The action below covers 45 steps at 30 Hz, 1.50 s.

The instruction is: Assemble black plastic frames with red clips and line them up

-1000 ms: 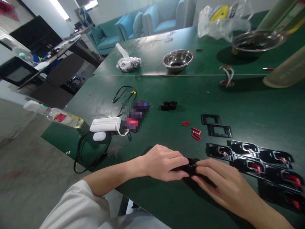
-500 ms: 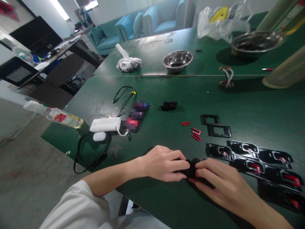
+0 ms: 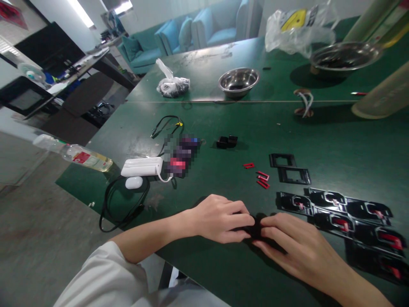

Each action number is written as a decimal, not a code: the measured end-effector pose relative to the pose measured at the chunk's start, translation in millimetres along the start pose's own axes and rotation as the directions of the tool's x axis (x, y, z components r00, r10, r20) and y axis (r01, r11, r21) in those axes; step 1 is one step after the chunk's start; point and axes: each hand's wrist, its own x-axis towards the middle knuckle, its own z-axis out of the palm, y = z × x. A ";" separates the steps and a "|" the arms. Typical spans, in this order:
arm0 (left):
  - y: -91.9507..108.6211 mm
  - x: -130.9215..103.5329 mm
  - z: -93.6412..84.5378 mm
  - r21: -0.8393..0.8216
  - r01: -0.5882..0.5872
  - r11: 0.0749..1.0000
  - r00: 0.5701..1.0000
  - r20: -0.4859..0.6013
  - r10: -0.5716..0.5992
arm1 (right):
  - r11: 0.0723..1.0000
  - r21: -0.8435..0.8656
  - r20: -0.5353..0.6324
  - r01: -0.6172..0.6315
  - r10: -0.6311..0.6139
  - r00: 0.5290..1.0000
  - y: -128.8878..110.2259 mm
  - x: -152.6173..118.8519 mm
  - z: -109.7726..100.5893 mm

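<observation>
Low over the table's near edge, my left hand [image 3: 222,219] and my right hand [image 3: 294,238] meet around a small black plastic part [image 3: 255,228]. Fingers of both hands are closed on it from either side, and they cover most of its shape. Beyond the hands lie several small red clips [image 3: 263,178]. Two flat black frames [image 3: 294,175] with square openings rest behind the right hand. To the right, several black plastic plates with red clips in them [image 3: 341,224] are laid out in rows.
Two small black pieces [image 3: 226,141] lie mid-table, with a steel bowl [image 3: 238,83] farther back. A phone [image 3: 183,155], a white power bank [image 3: 141,166] and a black cable [image 3: 107,209] are at left, near a leaning bottle [image 3: 84,157]. A larger bowl [image 3: 347,57] stands at far right.
The fingers of my right hand have shifted very slightly on the black part. Everything else stays where it was.
</observation>
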 end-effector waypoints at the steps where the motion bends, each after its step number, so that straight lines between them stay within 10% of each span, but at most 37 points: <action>1: 0.1 0.0 0.3 0.002 0.006 1.000 1.000 0.011 -0.006 | 1.000 -0.004 -0.008 0.002 -0.002 1.000 -0.3 0.3 -0.1; 45: -9.1 4.3 -8.4 -0.096 0.086 0.992 0.973 -0.204 -0.104 | 0.997 -0.055 -0.006 -0.044 0.044 0.999 -0.3 -0.7 -1.6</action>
